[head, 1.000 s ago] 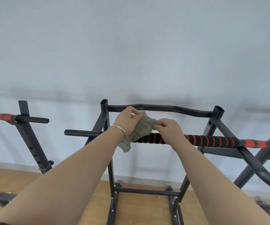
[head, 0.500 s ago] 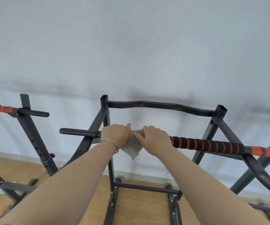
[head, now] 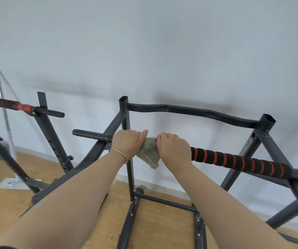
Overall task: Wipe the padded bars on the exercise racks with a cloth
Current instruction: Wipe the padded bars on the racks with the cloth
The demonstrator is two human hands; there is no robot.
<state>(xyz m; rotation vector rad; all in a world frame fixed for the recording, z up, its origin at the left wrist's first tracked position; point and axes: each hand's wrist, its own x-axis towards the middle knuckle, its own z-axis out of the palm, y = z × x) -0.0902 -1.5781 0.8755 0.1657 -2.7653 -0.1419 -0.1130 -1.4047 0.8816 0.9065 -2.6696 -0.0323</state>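
Head view: the bar [head: 238,161], padded in black foam with orange spiral stripes, lies across the rack [head: 125,112]. Its long axis runs from the lower right up to the left, where it ends in a bare ribbed black tip [head: 91,134]. A green cloth [head: 149,152] is wrapped over the bar near that left end, with a corner hanging below the bar. The left hand [head: 129,143] curls over the bar at the cloth's left edge, fingers closed round cloth and bar, and a bracelet [head: 118,152] sits on its wrist. The right hand [head: 174,150] grips the same way further right along the bar, with the cloth bunched between the two hands. A small reddish mark [head: 248,143] on the rack behind the bar's right part is too blurred to read. A second bar [head: 1,103] lies well left of the bar.
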